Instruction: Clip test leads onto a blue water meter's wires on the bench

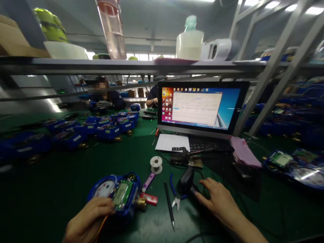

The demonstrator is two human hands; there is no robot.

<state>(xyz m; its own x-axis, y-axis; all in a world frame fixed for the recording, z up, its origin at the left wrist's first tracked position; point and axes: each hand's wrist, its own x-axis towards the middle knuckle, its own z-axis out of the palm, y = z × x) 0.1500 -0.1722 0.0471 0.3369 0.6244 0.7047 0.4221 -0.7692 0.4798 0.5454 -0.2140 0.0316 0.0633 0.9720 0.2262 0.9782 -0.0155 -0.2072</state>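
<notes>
- Left hand (87, 221) nearest, fingers curled against the near edge of the opened blue meter (116, 194), steadying it.
- Right of the meter: right hand (219, 200), loosely open, fingertips on the black handheld device (186, 180), not yet gripping.
- Judged step: fetching that device; next, closing fingers around it, clear of the cutters (175, 195) between.

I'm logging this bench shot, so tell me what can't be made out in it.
Head view only:
- Monitor: window text too small and blurred to read.
- Blue meter: its near side is covered by the left hand.
- Black device: partly hidden by the right hand; its type is unclear.
- Blue meters at far left: smeared by blur.
- Bottle on the shelf: top cut off by the frame edge.
</notes>
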